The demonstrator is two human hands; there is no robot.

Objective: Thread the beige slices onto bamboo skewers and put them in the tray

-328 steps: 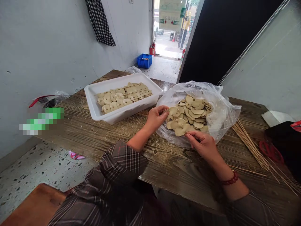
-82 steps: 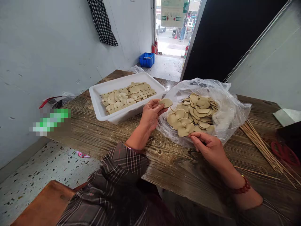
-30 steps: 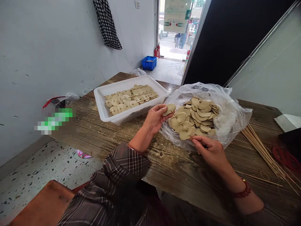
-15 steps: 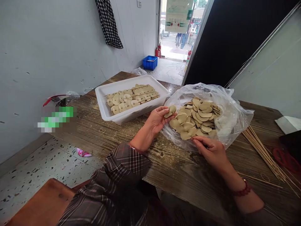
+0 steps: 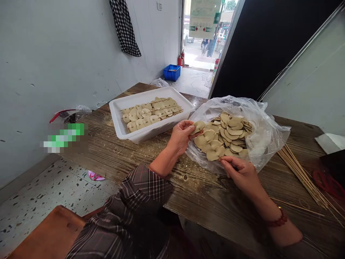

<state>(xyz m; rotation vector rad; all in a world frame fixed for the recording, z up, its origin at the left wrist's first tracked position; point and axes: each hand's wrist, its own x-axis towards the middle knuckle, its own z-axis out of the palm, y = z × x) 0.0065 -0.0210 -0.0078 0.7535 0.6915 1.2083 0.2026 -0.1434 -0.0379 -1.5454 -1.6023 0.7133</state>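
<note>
Between the thumb and fingers of my left hand (image 5: 180,139) is a thin beige slice (image 5: 198,126), held over the left side of an open clear plastic bag (image 5: 265,144). My right hand (image 5: 244,174) pinches the near end of a thin skewer (image 5: 220,158). Several overlapping threaded slices (image 5: 215,152) sit on that skewer, above the bag's front left part; most of its length is hidden by them. A heap of loose slices (image 5: 234,132) fills the bag. Left of it stands a white tray (image 5: 120,133) holding rows of skewered slices (image 5: 140,116).
Bare skewers (image 5: 302,174) lie in a bundle on the wooden table (image 5: 199,194) at right, near red-handled scissors (image 5: 327,183). Something white (image 5: 330,142) lies at the right edge. A blue crate (image 5: 172,72) is on the floor by the doorway, and an orange-brown stool (image 5: 48,233) is at lower left.
My left hand has turned the slice, which now shows broader and flatter, and its fingers have shifted slightly. The right hand and the skewer stay almost in place.
</note>
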